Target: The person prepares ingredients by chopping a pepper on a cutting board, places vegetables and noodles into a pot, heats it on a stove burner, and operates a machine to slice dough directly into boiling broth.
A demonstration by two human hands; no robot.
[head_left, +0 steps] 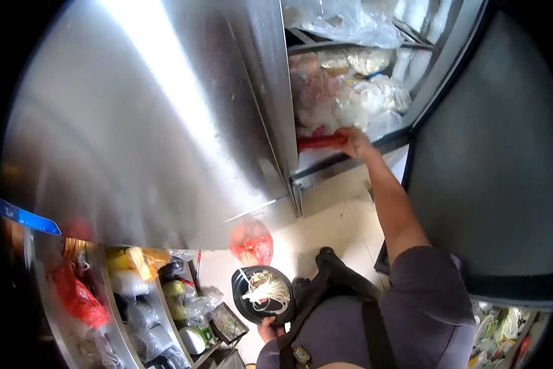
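Observation:
My right hand [355, 144] reaches into the open fridge, its fingers closed on a red item [321, 142] at the front of a shelf. Behind it lie clear plastic bags [375, 95] with pale and pinkish contents. Low in the view, my left hand [268, 330] grips the rim of a round black bowl [242, 305]. Inside the bowl is a bundle of thin white strands [267, 292] that look like enoki mushrooms, with a bit of red beneath.
The fridge door [485, 154] stands open at the right. A steel door panel [135, 123] fills the left. A red plastic bag [252, 242] is on the floor near the bowl. Shelves [126, 320] with bagged goods stand lower left; a crate of vegetables [501, 332] is lower right.

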